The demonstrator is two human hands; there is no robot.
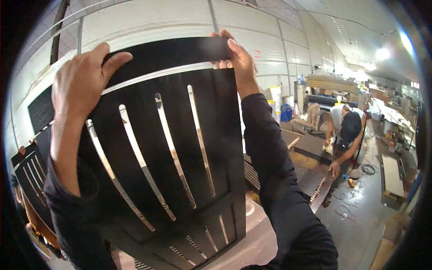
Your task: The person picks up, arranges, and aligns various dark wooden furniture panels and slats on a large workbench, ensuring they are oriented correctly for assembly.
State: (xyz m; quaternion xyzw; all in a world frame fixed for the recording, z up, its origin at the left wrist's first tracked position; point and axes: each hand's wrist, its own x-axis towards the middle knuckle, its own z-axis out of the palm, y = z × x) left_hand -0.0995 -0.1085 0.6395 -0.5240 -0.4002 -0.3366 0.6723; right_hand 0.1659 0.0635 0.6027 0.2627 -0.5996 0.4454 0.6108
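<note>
A flat black strip [166, 51] spans between my raised hands. My left hand [83, 81] is closed around its left part, thumb on the near face and the other fingers hidden behind. At the right end, my right hand [242, 58] grips the strip, thumb in front and fingertips showing past its upper and lower edges. Just below stands a large black panel [180, 112] with long upright slots and several shorter ones lower down. A narrow pale gap separates strip and panel; I cannot tell whether they are joined behind my left hand.
Similar black slotted panel [31, 173] stands at the far left, a hand [21, 150] at its top edge. Another person [348, 128] bends over a ridged dark workpiece [310, 175] at right. A pale surface [258, 238] lies below the panel. Cables [346, 209] trail over the floor.
</note>
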